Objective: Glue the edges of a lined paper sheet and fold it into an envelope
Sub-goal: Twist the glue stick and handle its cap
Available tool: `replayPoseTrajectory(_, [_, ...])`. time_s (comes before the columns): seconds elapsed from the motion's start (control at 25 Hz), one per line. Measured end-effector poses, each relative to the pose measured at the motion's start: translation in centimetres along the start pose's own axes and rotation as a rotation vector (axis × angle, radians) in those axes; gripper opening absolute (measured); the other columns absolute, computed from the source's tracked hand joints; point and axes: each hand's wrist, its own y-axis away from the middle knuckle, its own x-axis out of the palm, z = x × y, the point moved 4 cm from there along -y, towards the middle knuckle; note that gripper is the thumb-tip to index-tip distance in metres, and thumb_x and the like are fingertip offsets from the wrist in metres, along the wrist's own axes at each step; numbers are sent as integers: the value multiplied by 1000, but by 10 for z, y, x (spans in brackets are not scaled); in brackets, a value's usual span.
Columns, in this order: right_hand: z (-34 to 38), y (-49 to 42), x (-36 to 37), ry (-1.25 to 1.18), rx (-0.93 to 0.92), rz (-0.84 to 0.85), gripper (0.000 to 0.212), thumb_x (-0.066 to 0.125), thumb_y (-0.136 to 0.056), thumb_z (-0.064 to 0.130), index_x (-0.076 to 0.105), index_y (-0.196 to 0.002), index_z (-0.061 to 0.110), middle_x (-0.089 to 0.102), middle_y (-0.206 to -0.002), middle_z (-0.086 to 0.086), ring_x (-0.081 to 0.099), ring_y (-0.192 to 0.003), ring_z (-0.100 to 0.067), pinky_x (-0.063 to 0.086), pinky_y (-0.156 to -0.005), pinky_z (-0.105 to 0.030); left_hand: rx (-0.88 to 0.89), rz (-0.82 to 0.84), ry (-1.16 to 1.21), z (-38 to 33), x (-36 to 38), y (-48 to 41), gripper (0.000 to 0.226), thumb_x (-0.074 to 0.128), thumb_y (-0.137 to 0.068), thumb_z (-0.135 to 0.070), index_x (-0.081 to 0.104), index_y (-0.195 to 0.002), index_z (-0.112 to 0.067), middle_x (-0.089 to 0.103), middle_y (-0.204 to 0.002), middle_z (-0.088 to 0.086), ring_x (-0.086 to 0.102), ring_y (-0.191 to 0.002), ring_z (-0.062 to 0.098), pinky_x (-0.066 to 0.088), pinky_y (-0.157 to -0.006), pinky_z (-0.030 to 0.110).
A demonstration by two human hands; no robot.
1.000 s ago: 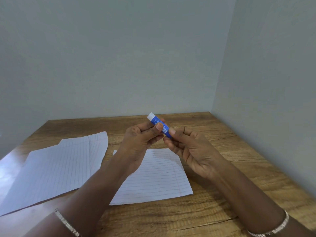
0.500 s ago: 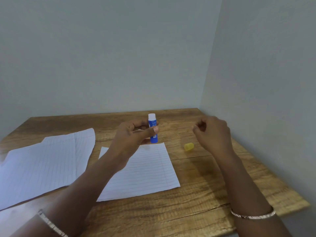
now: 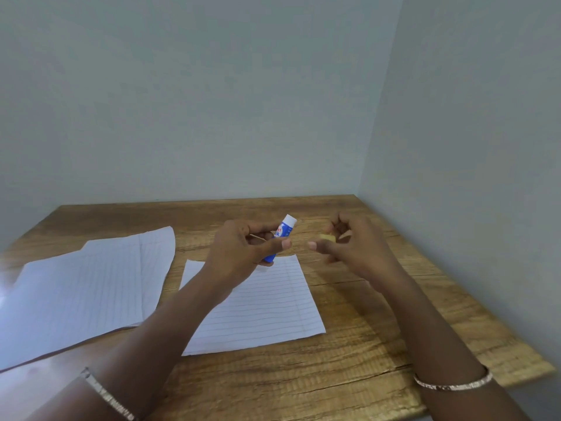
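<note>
My left hand (image 3: pixel 243 250) grips a blue glue stick (image 3: pixel 283 232) above the table, its white end tilted up and to the right. Just right of it, my right hand (image 3: pixel 352 244) has its fingers curled, and a small yellow cap (image 3: pixel 328 237) shows between the thumb and fingertips, blurred. A lined paper sheet (image 3: pixel 267 311) lies flat on the wooden table (image 3: pixel 364 354) under and in front of my left hand; my left forearm crosses its left part.
Larger lined sheets (image 3: pixel 79 293) lie at the left, one overlapping the other, reaching the table's left edge. Grey walls close the table at the back and along the right side. Each wrist wears a thin bracelet.
My right hand pulled the yellow cap off the glue stick, and the cap lay on the table half a second ago. Now it sits at my right fingertips, close to the stick.
</note>
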Motion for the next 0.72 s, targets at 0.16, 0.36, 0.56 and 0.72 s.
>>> replayPoseTrajectory(0.16, [8,1,2,-540,5,2,26,94,-67,12,79,-87,7,72,-81,-10,76,-67,-24,62,-69,-27,64,-10,-100,-2,1,1,21,90,-70,-30,78,-79,-45,76,-79,-1,70,-65,12,62,-63,27])
replayPoseTrajectory(0.36, [12,3,6,-530,-80,113,23,85,-80,11,81,-103,13,81,-97,-12,79,-88,-24,61,-85,-24,125,-25,-199,-2,3,3,20,87,-73,-37,75,-84,-48,73,-70,-10,62,-56,3,56,-56,17])
replayPoseTrajectory(0.56, [17,3,12,-416,-173,76,29,85,-81,9,78,-109,14,81,-97,-6,77,-89,-20,61,-83,-29,130,-3,-195,-3,5,4,17,86,-75,-37,75,-81,-49,76,-75,-8,68,-60,9,54,-54,15])
replayPoseTrajectory(0.72, [23,7,20,-276,-243,134,52,88,-75,10,72,-123,23,75,-114,5,71,-102,-12,63,-81,-33,24,52,-15,-1,8,7,21,78,-69,-56,81,-84,-41,79,-85,-6,73,-80,16,61,-66,22])
